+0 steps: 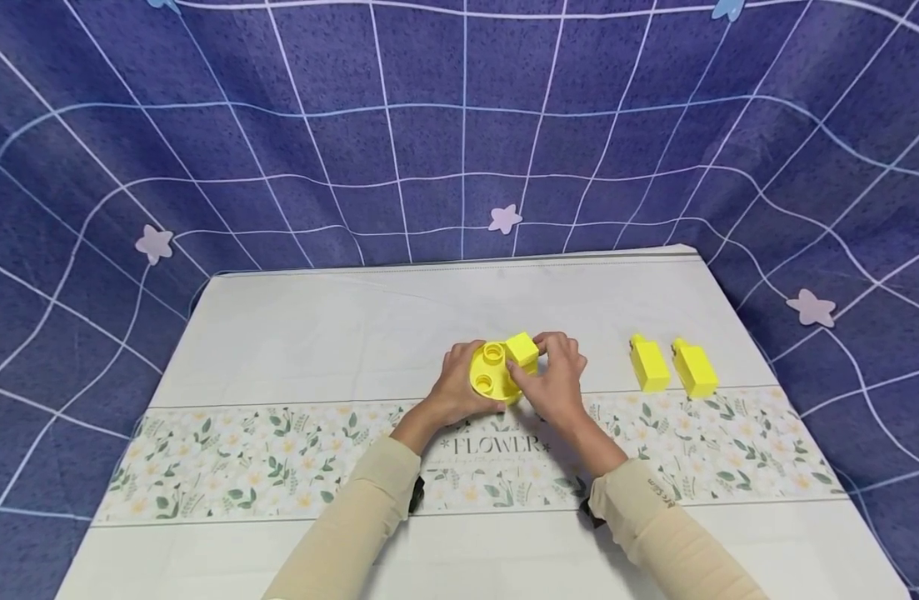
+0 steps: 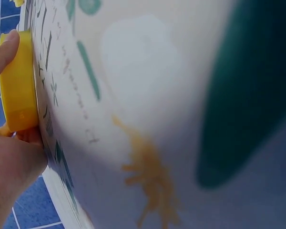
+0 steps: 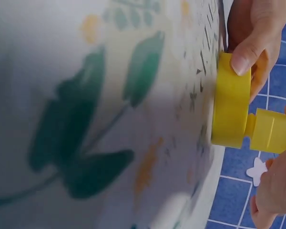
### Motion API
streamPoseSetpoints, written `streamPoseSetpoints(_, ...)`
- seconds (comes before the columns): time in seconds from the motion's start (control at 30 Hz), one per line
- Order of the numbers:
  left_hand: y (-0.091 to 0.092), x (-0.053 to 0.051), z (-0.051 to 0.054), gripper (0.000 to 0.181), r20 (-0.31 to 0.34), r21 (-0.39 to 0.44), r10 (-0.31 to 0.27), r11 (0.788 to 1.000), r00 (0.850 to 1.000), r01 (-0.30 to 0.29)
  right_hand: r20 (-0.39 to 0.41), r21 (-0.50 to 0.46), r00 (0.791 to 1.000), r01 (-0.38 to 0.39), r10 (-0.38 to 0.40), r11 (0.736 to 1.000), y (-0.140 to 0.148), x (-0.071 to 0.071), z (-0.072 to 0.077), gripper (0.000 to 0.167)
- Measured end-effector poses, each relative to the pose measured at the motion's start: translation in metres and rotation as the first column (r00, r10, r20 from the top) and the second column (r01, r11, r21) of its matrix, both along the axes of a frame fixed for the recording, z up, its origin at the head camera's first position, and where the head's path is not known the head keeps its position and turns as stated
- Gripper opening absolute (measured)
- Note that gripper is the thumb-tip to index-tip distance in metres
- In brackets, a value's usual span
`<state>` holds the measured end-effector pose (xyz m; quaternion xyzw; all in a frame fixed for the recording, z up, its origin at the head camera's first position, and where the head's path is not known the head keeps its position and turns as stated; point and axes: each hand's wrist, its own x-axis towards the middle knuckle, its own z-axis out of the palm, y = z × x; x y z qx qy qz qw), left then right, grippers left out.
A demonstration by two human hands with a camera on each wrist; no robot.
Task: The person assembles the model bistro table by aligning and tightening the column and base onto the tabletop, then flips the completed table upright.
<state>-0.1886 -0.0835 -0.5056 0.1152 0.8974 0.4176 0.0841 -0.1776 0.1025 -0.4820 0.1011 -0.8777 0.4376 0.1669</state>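
A round yellow base [image 1: 501, 385] with raised ring sockets lies on the tabletop in the head view. My left hand [image 1: 455, 385] grips it from the left, its thumb pressing the near side of the wall. A yellow block [image 1: 522, 347] stands over the right part of the base, and my right hand [image 1: 555, 385] holds it between thumb and fingers. In the right wrist view, a narrow neck joins the block [image 3: 271, 130] to the top of the base [image 3: 231, 102]. How deep the neck sits in its socket is hidden.
Two more yellow blocks [image 1: 649, 364] [image 1: 695, 370], each with a peg at its far end, lie side by side to the right. The white tablecloth [image 1: 339, 333] has a floral band across it. A blue gridded curtain [image 1: 429, 142] surrounds the table's back and sides.
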Motion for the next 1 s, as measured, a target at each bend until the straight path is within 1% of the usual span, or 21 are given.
streamPoseSetpoints(0.1,0.001,0.0,0.0,0.112,0.002,0.001,0.001,1.0,1.0,-0.001,0.033,0.075,0.999,0.02,-0.023,0.997,-0.001,-0.002,0.001,0.034)
streamPoseSetpoints(0.17,0.002,0.001,0.0,0.112,0.001,0.0,-0.001,1.0,1.0,0.001,0.05,0.117,0.999,0.007,-0.013,0.993,0.0,-0.003,0.003,0.036)
streamPoseSetpoints(0.23,0.003,0.001,0.0,0.112,-0.005,-0.001,-0.004,1.0,1.0,0.004,0.066,0.132,0.998,-0.03,0.021,0.991,0.002,-0.005,0.004,0.045)
streamPoseSetpoints(0.3,0.003,0.0,0.0,0.111,-0.006,-0.008,-0.01,1.0,1.0,0.01,0.086,0.093,0.994,-0.081,0.073,0.992,0.004,-0.006,0.006,0.051)
streamPoseSetpoints(0.37,0.003,0.0,0.0,0.111,-0.009,-0.01,-0.015,1.0,1.0,0.015,0.115,0.024,0.986,-0.128,0.124,0.992,0.007,-0.007,0.007,0.051)
streamPoseSetpoints(0.43,0.002,0.0,0.0,0.11,-0.015,-0.005,-0.018,1.0,1.0,0.018,0.129,-0.046,0.98,-0.147,0.152,0.988,0.008,-0.007,0.007,0.05)
streamPoseSetpoints(0.47,0.002,-0.001,0.0,0.11,-0.019,-0.002,-0.018,1.0,1.0,0.018,0.13,-0.071,0.98,-0.145,0.154,0.987,0.009,-0.008,0.007,0.05)
streamPoseSetpoints(0.53,0.001,-0.001,0.0,0.111,-0.022,0.002,-0.018,1.0,1.0,0.018,0.124,-0.079,0.983,-0.129,0.138,0.988,0.009,-0.009,0.007,0.051)
streamPoseSetpoints(0.67,0.001,-0.001,-0.001,0.112,-0.008,-0.002,-0.015,1.0,1.0,0.015,0.098,0.006,0.992,-0.082,0.081,0.997,0.009,-0.011,0.006,0.053)
streamPoseSetpoints(0.73,0.001,0.0,-0.002,0.112,0.004,-0.003,-0.017,1.0,1.0,0.017,0.112,0.043,0.991,-0.084,0.079,0.996,0.01,-0.009,0.007,0.053)
streamPoseSetpoints(0.77,0.001,0.0,-0.002,0.112,0.007,-0.002,-0.018,1.0,1.0,0.018,0.13,0.046,0.988,-0.096,0.089,0.994,0.012,-0.008,0.008,0.054)
streamPoseSetpoints(0.83,0.002,0.001,-0.002,0.112,0.012,-0.004,-0.018,1.0,1.0,0.018,0.157,0.042,0.978,-0.145,0.137,0.989,0.018,-0.007,0.01,0.058)
streamPoseSetpoints(0.93,0.002,0.001,-0.001,0.111,0.01,-0.011,-0.011,1.0,1.0,0.011,0.202,0.01,0.949,-0.249,0.242,0.968,0.027,-0.009,0.018,0.061)
streamPoseSetpoints(1.0,0.002,0.0,0.0,0.111,0.007,-0.013,-0.005,1.0,1.0,0.005,0.202,0.006,0.932,-0.309,0.302,0.951,0.033,-0.012,0.021,0.058)
